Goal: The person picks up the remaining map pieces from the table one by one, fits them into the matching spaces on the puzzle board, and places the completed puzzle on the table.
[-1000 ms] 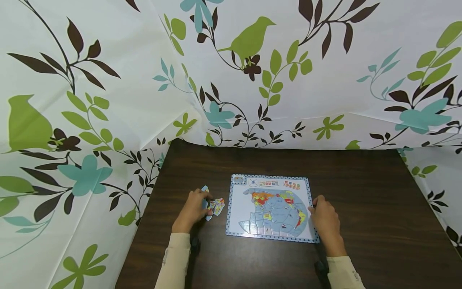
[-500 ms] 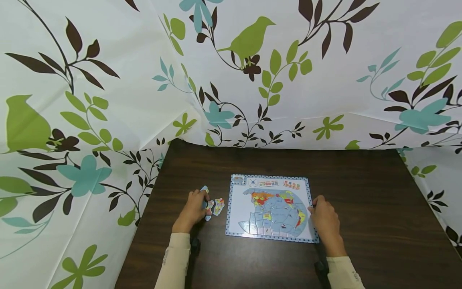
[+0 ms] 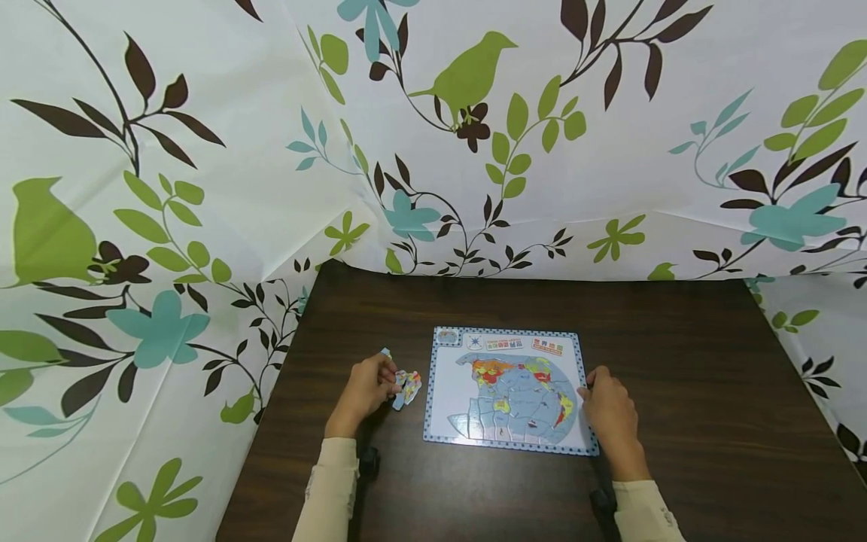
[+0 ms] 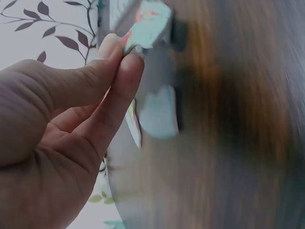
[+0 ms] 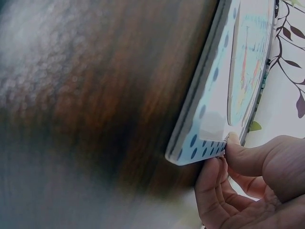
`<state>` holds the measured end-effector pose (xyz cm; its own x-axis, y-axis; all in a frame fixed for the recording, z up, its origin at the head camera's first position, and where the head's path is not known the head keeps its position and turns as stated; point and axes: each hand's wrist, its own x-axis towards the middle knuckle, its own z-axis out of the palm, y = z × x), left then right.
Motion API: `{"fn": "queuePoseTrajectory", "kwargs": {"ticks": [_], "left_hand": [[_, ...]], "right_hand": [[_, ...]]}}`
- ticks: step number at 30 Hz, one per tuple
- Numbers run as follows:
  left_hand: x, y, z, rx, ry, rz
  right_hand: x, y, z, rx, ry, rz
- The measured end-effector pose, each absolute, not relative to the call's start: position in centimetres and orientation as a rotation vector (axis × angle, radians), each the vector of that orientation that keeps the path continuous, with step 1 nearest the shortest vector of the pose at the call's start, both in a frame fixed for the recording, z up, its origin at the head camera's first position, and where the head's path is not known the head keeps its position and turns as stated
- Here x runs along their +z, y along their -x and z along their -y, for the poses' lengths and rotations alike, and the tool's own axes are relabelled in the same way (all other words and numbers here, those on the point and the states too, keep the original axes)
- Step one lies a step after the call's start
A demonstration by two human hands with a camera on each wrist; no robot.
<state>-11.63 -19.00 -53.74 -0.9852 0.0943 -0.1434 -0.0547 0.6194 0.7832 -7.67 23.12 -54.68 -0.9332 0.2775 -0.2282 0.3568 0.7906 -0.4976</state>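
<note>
A world map jigsaw board point(image 3: 511, 391) with a blue dotted border lies on the dark wooden table, several of its map pieces in place. My right hand point(image 3: 612, 418) grips the board's right edge, thumb point(image 5: 248, 155) on top and fingers curled below. To the board's left, my left hand point(image 3: 364, 388) pinches a puzzle piece point(image 4: 151, 26) between thumb and fingertip, raised over the table. Below it in the left wrist view rests a loose pale piece point(image 4: 159, 113). Another piece point(image 4: 134, 125) shows partly behind the fingers.
The dark table point(image 3: 704, 361) extends around the board on all sides. A white cloth point(image 3: 433, 150) printed with leaves, birds and flowers hangs behind it and along the left side.
My left fingers have drawn together on a puzzle piece and lifted it, shifting slightly right over the loose pieces. My right hand and the board have stayed in place.
</note>
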Motion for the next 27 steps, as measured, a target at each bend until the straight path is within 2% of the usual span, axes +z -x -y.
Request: {"fn": "queuePoseTrajectory", "kwargs": {"ticks": [13, 27], "left_hand": [[-53.5, 12.5, 13.1, 1.434, -0.083, -2.544], [-54.4, 13.4, 8.1, 1.524, 0.019, -2.487]], "right_hand": [[-54.5, 7.6, -23.1, -0.835, -0.508, -2.829], [-54.7, 7.7, -23.1, -0.826, -0.514, -2.830]]}}
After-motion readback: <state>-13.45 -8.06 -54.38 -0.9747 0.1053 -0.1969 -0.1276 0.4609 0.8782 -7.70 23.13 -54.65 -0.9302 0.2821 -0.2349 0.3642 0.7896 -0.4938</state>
